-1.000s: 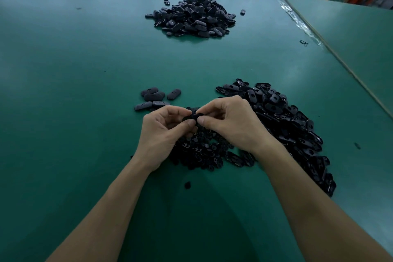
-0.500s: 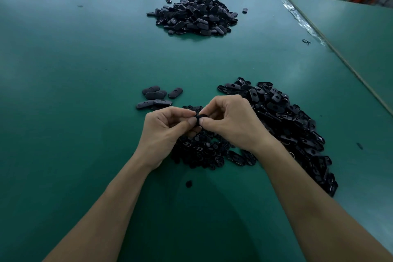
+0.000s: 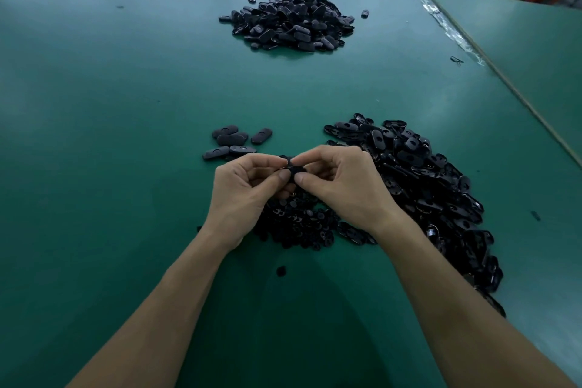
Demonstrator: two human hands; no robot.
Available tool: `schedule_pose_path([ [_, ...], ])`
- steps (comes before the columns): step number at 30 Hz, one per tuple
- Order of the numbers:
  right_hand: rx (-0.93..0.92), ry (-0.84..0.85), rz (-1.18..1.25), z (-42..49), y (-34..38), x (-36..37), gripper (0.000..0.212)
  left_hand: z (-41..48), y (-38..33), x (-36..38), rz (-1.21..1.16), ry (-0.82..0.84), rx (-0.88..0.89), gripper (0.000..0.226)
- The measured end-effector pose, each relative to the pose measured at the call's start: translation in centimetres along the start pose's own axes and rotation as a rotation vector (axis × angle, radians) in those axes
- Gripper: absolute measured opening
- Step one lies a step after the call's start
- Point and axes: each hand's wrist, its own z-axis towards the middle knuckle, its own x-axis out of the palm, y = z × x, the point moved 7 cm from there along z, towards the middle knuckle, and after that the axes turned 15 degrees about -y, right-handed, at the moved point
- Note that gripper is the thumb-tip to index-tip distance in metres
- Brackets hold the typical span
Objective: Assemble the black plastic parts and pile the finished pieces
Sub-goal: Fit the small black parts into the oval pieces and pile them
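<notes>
Part (image 3: 296,171) still pinched (nothing shifted).

No text, label, brand or number can be read in this view. Some black plastic parts (image 3: 293,22) show small pale marks, too tiny to make out; the green table (image 3: 126,135) bears no writing
</notes>
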Motion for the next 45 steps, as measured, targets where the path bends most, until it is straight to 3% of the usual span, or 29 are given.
schedule_pose_path([
  [5, -0.072, -0.061, -0.032, -0.1, 0.7, -0.6, 0.019, 0.3, 0.3, -0.3, 0.009, -0.02, -0.014, 0.018],
  [13, -0.316, -0.18, -0.289, -1.2, 2.6, 0.3, 0.009, 0.2, 0.5, -0.4, -0.025, -0.052, -0.062, 0.01],
  [21, -0.128, -0.166, -0.174, -1.1, 2.0, 1.2, 0.006, 0.2, 0.2, -0.3, 0.003, -0.033, -0.03, 0.024],
  [28, 0.03, -0.206, -0.055, -0.8, 0.9, 0.2, 0.011, 0.3, 0.5, -0.4, 0.006, -0.051, -0.049, 0.025],
  [37, 0.273, -0.129, 0.171, -1.1, -0.8, 0.5, 0.015, 0.2, 0.3, -0.5, -0.037, -0.049, -0.067, 0.028],
  [45, 0.511, -0.074, 0.566, -1.5, -1.6, 1.3, 0.015, 0.1, 0.4, -0.5, -0.056, -0.069, -0.107, 0.021],
])
